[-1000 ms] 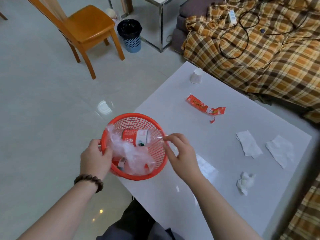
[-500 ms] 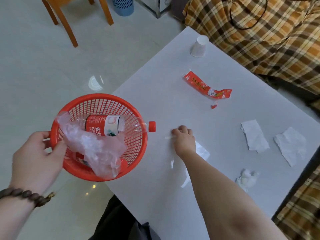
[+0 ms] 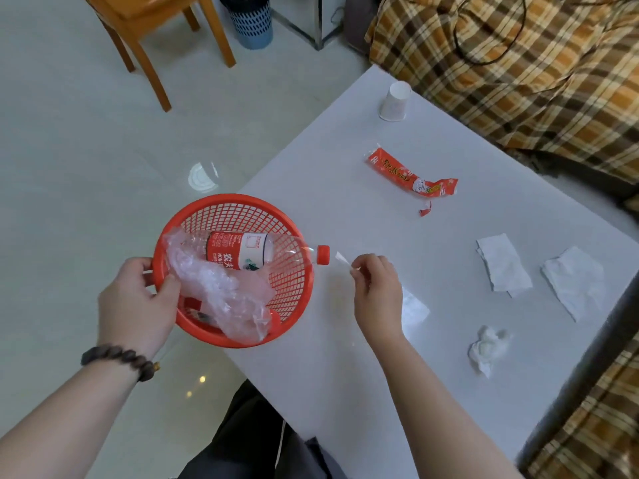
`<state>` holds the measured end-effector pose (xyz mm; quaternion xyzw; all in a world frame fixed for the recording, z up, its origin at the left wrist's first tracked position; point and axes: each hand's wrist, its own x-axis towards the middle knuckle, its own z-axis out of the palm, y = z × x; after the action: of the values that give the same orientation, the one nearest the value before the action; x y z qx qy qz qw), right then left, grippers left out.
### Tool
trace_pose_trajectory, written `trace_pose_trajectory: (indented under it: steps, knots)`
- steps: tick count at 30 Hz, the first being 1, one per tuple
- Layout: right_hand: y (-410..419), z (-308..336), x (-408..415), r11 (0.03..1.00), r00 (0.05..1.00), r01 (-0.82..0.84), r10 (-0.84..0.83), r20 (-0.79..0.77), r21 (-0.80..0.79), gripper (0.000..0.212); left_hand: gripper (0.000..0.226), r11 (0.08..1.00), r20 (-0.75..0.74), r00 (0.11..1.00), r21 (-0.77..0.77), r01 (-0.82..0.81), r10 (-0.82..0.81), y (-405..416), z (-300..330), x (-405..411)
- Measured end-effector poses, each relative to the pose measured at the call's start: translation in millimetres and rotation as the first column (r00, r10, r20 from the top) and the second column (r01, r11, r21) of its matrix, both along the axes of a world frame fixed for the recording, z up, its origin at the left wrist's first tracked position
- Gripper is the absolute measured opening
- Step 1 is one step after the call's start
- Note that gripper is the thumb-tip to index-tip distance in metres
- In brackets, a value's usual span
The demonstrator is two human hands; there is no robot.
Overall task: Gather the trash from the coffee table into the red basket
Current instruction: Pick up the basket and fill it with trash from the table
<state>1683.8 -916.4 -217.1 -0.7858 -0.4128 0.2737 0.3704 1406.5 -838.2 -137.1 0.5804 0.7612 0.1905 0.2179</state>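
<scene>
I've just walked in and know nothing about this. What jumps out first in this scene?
The bright red plastic mesh basket, held at the white table's near-left edge by the left hand, holds a clear plastic bottle with a red cap and crumpled clear plastic wrap. Beside it, the right hand pinches a small clear scrap. Farther back lies a red snack wrapper.

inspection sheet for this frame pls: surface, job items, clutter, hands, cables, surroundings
Surface: white coffee table, partly littered.
Job's things: red basket holds a plastic bottle, cap past the rim, and crumpled plastic film. On the table: red wrapper, two flat tissues, crumpled tissue, upturned paper cup.
Clutter: nothing seen.
Hands: left hand grips the basket rim; right hand pinches a small clear scrap.
Cables: black cable on the plaid sofa cover.
Surroundings: wooden chair, blue bin.
</scene>
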Motion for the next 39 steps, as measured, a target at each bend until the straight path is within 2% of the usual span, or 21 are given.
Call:
trace_pose_trajectory:
  steps: [2,4,7,9,14,17,19,21,23,25,29,32,39]
  knots:
    - [-8,42,-13,0.989,0.999,-0.035,0.038,-0.015,0.146,0.017,0.011,1.0,0.037,0.999,-0.006,0.0,0.0,-5,10,13]
    - [-13,73,-28,0.97,0.99,-0.137,0.139,0.006,0.203,0.011,0.013,1.0,0.071,0.997,-0.006,0.004,-0.004,-11,18,24]
    - [-16,95,-47,0.935,0.946,-0.317,0.3,0.121,0.16,0.006,0.01,1.0,0.101,0.995,0.014,0.025,-0.026,-27,31,37]
    - [-19,100,-53,0.927,0.92,-0.365,0.344,0.188,0.089,0.008,0.008,0.999,0.118,0.992,0.031,0.028,-0.032,-39,39,42]
    - [-42,109,-47,0.931,0.918,-0.361,0.347,0.192,0.048,0.024,0.006,0.999,0.182,0.983,0.043,-0.009,0.001,-69,55,42]
    - [-67,121,-38,0.931,0.93,-0.333,0.3,0.212,0.146,0.035,0.007,0.999,0.212,0.977,0.031,-0.029,0.022,-86,61,34]
    - [-86,125,-32,0.947,0.956,-0.244,0.199,0.216,0.209,0.046,0.008,0.999,0.226,0.974,0.028,-0.039,0.031,-97,64,28]
    - [-105,125,-27,0.975,0.981,-0.124,0.093,0.17,0.184,0.06,0.008,0.999,0.237,0.971,0.035,-0.04,0.031,-109,68,23]
    - [-125,124,-28,0.998,0.998,-0.038,0.035,0.057,0.053,0.077,0.008,0.998,0.25,0.968,0.04,-0.04,0.029,-121,71,18]
    - [-144,121,-36,0.997,0.995,-0.022,0.015,-0.103,-0.07,0.088,0.008,0.999,0.275,0.961,0.038,-0.039,0.027,-134,73,14]
    - [-181,121,-57,0.993,0.945,-0.04,0.001,-0.326,-0.112,0.077,0.009,0.999,0.332,0.943,0.038,-0.024,0.01,-165,76,6]
    - [-214,123,-75,0.994,0.946,-0.031,-0.004,-0.325,-0.103,0.066,0.01,0.998,0.348,0.937,0.055,-0.005,-0.014,-199,77,-2]
    - [-308,127,-113,0.995,0.949,0.032,-0.061,-0.309,-0.097,0.064,0.006,0.998,0.346,0.938,0.06,-0.016,-0.005,-294,66,-31]
